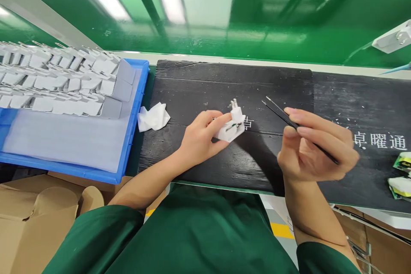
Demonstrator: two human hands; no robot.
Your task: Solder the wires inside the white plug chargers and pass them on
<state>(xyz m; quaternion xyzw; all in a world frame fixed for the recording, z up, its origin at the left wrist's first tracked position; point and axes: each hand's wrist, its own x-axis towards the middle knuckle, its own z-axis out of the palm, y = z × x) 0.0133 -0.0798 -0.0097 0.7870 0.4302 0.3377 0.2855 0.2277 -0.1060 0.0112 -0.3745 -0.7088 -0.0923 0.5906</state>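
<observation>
My left hand [205, 137] is closed round a white plug adapter [231, 130] just over the black mat [205, 81]. Two metal pins stick up from the adapter's top, and a bit of green circuit board shows through an opening in its side. To the right, my right hand [317, 145] pinches black tweezers [281, 113]. Their tips point up and left toward the adapter without touching it, and look slightly apart. A crumpled white cloth or tissue [154, 116] lies left of my left hand.
At left, a blue tray [123, 150] holds rows of white plug housings [73, 83]. Small circuit boards [403, 162] lie at the right edge. A white power fitting [393, 38] is near the green wall panel [257, 17]. Cardboard [38, 222] sits below the tray.
</observation>
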